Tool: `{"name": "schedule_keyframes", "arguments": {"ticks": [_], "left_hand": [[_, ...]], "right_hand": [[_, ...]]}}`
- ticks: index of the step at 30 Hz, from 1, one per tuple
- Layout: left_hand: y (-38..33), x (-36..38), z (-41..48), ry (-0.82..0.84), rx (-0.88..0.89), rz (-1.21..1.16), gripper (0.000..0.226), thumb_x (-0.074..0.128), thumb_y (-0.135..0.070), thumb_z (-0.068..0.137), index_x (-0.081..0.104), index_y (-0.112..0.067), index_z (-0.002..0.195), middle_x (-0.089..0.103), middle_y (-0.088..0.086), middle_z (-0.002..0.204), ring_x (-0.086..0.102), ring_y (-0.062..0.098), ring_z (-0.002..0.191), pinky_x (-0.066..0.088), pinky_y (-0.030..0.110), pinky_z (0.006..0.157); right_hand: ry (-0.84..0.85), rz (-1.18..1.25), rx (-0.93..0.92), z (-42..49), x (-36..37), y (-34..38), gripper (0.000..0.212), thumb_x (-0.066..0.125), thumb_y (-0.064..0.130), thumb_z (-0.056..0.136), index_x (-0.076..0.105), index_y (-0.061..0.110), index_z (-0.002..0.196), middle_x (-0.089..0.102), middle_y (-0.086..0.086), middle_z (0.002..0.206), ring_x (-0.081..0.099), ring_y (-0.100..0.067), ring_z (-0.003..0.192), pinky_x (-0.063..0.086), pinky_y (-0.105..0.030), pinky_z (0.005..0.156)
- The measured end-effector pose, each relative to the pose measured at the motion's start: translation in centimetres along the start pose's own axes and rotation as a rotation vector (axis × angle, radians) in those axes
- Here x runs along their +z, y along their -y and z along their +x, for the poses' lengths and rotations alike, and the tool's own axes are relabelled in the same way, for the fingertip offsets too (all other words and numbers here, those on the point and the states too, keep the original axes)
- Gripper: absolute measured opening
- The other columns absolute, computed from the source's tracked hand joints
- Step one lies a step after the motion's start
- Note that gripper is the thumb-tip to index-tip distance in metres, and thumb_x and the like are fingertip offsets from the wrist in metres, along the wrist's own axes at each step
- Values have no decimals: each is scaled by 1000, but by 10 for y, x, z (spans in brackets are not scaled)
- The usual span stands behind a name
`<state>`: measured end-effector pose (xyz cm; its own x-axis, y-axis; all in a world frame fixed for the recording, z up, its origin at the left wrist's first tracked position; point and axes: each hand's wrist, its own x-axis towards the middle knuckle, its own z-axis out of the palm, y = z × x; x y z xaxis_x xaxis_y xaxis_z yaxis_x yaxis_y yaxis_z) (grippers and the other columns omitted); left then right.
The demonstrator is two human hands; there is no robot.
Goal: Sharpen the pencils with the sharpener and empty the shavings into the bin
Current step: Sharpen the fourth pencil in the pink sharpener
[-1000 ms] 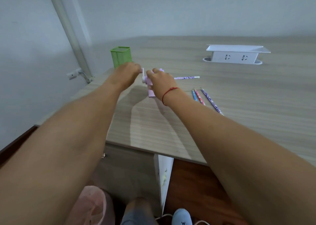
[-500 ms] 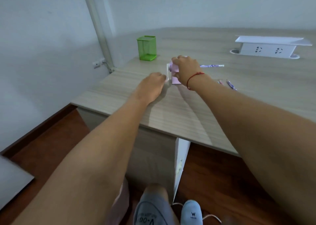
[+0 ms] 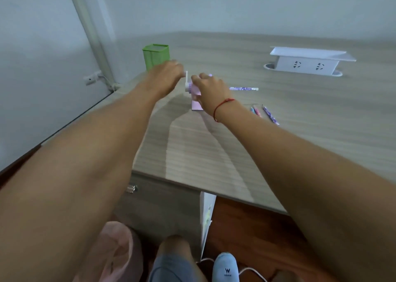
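Two hands work the pink crank sharpener (image 3: pixel 196 93) on the tabletop (image 3: pixel 278 136): left fingers (image 3: pixel 179 67) pinch its white crank handle (image 3: pixel 186 79), now swung back to the top after dipping low, so cranking continues. Right hand (image 3: pixel 211 91) clamps the body, both arms outstretched. One pencil (image 3: pixel 244 88) protrudes rightward; three pencils (image 3: pixel 264 113) wait near.

the only legible mark is a dark "w" with small unreadable lettering beneath it, printed on the toe of my shoe (image 3: pixel 226 267).
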<state>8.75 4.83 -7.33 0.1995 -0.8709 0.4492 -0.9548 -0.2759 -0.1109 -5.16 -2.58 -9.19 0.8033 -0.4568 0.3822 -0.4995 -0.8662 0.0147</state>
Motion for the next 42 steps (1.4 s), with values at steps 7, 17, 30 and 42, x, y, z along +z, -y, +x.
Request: {"name": "schedule_keyframes", "arguments": {"ticks": [7,17,30,42], "left_hand": [[-13,-11,-45,-180,89,-78,30,39,-20,100,56,2,89,57,23,89,55,36,81,38,42,66],[-21,22,-64,88,17,37,24,41,-18,97,61,-5,97,61,16,100,59,37,95,51,47,75],[-4,14,-3,-52,-182,-130,28,39,-19,98,59,-2,90,60,23,99,55,39,97,43,42,76],[-18,3,-65,-279,78,-116,23,47,-14,96,61,3,87,60,22,81,59,36,76,46,43,59]], "right_hand": [[24,10,37,3,-2,7,32,47,18,95,53,9,125,53,-14,128,54,-35,119,46,-39,89],[5,8,-13,2,5,2,39,53,16,93,47,9,131,50,-11,132,55,-36,115,45,-41,90],[-29,-27,18,8,12,4,32,45,14,95,48,10,126,51,-10,129,57,-35,111,46,-41,89],[11,-20,51,10,5,9,36,51,13,92,50,10,128,51,-12,130,55,-33,118,47,-40,90]]}}
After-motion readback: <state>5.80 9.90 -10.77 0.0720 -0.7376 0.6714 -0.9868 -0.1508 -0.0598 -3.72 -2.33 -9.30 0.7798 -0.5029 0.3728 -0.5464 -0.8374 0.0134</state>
